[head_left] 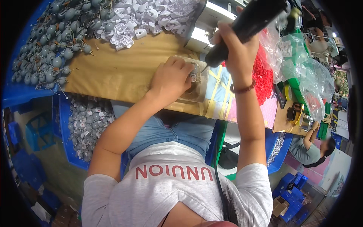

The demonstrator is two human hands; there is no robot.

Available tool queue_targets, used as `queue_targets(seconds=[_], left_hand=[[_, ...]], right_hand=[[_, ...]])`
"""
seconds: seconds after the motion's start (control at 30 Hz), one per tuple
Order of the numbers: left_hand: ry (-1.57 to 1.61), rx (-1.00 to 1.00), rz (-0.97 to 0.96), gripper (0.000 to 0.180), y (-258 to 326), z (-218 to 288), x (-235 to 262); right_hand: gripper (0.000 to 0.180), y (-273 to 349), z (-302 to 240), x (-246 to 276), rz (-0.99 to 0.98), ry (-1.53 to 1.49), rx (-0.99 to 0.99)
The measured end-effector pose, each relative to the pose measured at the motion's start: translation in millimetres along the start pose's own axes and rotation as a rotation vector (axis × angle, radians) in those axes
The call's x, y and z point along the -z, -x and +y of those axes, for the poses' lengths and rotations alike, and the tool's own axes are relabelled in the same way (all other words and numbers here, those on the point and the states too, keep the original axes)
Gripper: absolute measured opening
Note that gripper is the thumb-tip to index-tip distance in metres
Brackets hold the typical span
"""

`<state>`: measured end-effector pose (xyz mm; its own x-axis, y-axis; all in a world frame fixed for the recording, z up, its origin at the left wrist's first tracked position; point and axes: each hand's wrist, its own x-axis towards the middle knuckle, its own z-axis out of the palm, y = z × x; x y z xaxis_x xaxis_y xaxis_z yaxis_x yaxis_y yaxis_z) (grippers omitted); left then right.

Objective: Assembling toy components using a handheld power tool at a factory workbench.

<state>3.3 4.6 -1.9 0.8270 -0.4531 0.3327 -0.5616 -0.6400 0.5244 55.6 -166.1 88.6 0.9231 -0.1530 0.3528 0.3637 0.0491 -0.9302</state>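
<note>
My left hand [170, 81] is bent over a clear-topped block [200, 94] at the table's front edge. Its fingertips close on a small grey-and-white part [193, 73], which they partly cover. My right hand [242, 56] grips a black electric screwdriver [257, 20], held at a slant. The driver's thin bit [205, 69] points down and left, just right of the small part; whether it touches anything cannot be made out.
Grey round parts with wires [53, 41] are heaped at the far left, beside white plastic shells [151, 17]. Small red pieces [261, 77] and clear plastic bags [291, 49] lie on the right. A blue bin [75, 155] stands below the table, and another person [312, 151] sits further right.
</note>
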Motion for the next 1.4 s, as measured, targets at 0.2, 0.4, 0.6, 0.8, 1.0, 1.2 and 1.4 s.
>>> queue_targets(seconds=[0.2, 0.4, 0.6, 0.8, 1.0, 1.2, 1.4], left_hand=[[-0.026, 0.004, 0.018, 0.031, 0, 1, -1], [-0.017, -0.030, 0.079, 0.030, 0, 0, -2], [-0.013, -0.038, 0.097, 0.032, 0, -1, -4], [0.060, -0.018, 0.046, 0.034, 0, -5, -1], [0.049, -0.009, 0.023, 0.034, 0, -4, 1], [0.065, 0.022, 0.016, 0.033, 0, -2, 2], [0.038, 0.058, 0.051, 0.035, 1, -1, -1]], right_hand=[[0.017, 30, 2, -14, -0.025, -0.079, 0.081], [0.016, 37, 8, -14, -0.051, -0.088, 0.124], [0.014, 45, 6, -15, -0.059, -0.026, 0.153], [0.053, 59, 16, -6, -0.171, 0.085, 0.176], [0.061, 63, 27, -2, -0.199, 0.133, 0.251], [0.061, 63, 23, -6, -0.179, 0.158, 0.221], [0.062, 48, 2, -5, 0.035, -0.076, 0.001]])
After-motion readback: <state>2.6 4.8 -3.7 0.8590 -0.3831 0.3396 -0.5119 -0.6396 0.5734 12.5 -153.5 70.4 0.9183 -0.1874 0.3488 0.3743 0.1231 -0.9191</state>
